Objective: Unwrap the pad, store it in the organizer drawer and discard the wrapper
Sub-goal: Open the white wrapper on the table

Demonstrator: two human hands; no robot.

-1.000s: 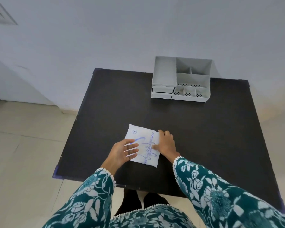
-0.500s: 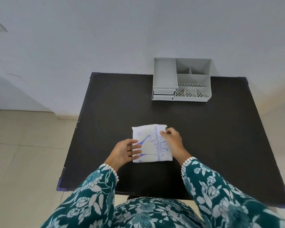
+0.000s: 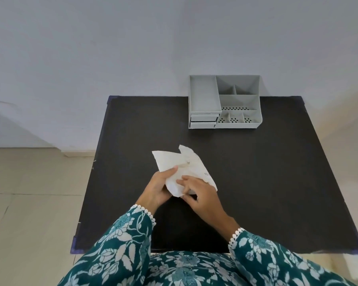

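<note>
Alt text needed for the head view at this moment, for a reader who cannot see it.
Both hands, left hand and right hand, hold a white wrapped pad above a black table. A grey organizer with closed drawers stands at the table's far edge against a pale wall.

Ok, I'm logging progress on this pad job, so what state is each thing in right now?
wrapped pad: lifted off the table, plain side up, wrapper partly opened with a flap loose at the top.
left hand: gripping the pad's near left edge.
right hand: fingers on the pad's near right part.
organizer: upright at the table's far edge, open compartments look empty.
drawers: both shut.
table: bare dark top.
</note>
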